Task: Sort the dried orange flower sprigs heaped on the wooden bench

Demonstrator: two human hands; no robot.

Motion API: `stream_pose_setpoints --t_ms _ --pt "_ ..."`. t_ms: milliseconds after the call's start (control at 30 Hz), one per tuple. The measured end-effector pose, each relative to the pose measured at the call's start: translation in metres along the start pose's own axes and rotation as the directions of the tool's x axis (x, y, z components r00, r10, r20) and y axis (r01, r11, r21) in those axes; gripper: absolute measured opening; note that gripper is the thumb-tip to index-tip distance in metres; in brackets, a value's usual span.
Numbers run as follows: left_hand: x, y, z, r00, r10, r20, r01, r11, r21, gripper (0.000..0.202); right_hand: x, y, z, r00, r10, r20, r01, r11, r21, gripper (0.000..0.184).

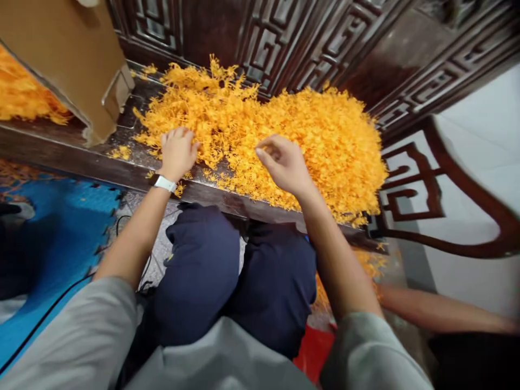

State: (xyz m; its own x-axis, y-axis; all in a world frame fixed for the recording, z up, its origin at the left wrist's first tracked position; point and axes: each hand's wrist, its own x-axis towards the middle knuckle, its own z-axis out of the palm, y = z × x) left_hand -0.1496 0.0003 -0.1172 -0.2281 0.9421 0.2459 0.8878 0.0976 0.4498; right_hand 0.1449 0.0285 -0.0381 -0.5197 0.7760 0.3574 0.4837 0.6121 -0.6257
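A heap of small yellow-orange pieces with thin branching prongs (pixel 325 146) spreads along a dark wooden bench (pixel 227 203). My left hand (pixel 177 153), with a watch on a pale strap at the wrist, rests at the heap's near left edge. Its fingers are slightly apart, palm down, touching or just over the pieces. Over the middle of the heap is my right hand (pixel 284 165), its fingers curled and the thumb and index tips close together in a pinch. Whatever may be between those tips is too small to make out.
A cardboard box (pixel 81 59) stands at the left, with more orange pieces beside it. Carved dark wood panels (pixel 276 43) rise behind the heap. At right are a curved wooden armrest (pixel 487 208) and another person's arm (pixel 439 311). Blue mats (pixel 69 216) cover the left floor.
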Motion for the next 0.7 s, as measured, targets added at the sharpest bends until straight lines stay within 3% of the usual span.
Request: stream_pose_setpoints --t_ms 67,167,233,300,400,500,600,667,700 --pt "-0.005 -0.002 0.010 1.000 0.012 -0.022 -0.013 0.999 -0.038 0.038 0.053 -0.001 0.029 0.993 -0.073 0.091 0.081 0.992 -0.096 0.027" --pt "-0.010 -0.005 0.012 0.999 0.037 -0.023 -0.039 0.994 -0.102 0.035 0.111 0.023 0.075 0.993 -0.096 0.074 0.107 0.982 -0.154 0.032" --pt "-0.012 -0.006 0.011 0.998 0.041 -0.051 -0.049 0.985 -0.165 0.034 0.132 0.040 0.093 0.998 -0.044 0.044 0.050 0.987 -0.154 0.026" --pt "-0.012 -0.003 0.010 0.994 0.012 -0.113 -0.038 0.972 -0.231 0.041 0.139 0.049 0.095 0.998 0.051 0.029 -0.046 0.986 -0.159 0.023" --pt "0.001 0.005 0.013 0.985 0.041 -0.169 -0.093 0.944 -0.317 0.070 0.133 0.042 0.076 0.996 0.087 -0.021 -0.088 0.991 -0.100 0.027" --pt "0.023 0.009 0.024 0.978 0.137 -0.155 -0.186 0.908 -0.375 0.094 0.132 0.022 0.040 0.973 0.056 -0.224 -0.042 0.997 0.066 0.026" --pt "0.038 0.006 0.035 0.986 0.124 -0.115 -0.158 0.921 -0.357 0.107 0.142 0.001 -0.002 0.860 0.122 -0.496 -0.011 0.975 0.220 0.034" --pt "0.042 0.002 0.040 0.993 0.097 -0.072 -0.114 0.952 -0.284 0.114 0.151 -0.009 -0.031 0.779 0.201 -0.594 -0.001 0.948 0.319 0.035" --pt "0.043 -0.001 0.040 0.995 0.080 -0.052 -0.090 0.967 -0.237 0.115 0.156 -0.012 -0.045 0.768 0.253 -0.588 -0.023 0.929 0.370 0.033"
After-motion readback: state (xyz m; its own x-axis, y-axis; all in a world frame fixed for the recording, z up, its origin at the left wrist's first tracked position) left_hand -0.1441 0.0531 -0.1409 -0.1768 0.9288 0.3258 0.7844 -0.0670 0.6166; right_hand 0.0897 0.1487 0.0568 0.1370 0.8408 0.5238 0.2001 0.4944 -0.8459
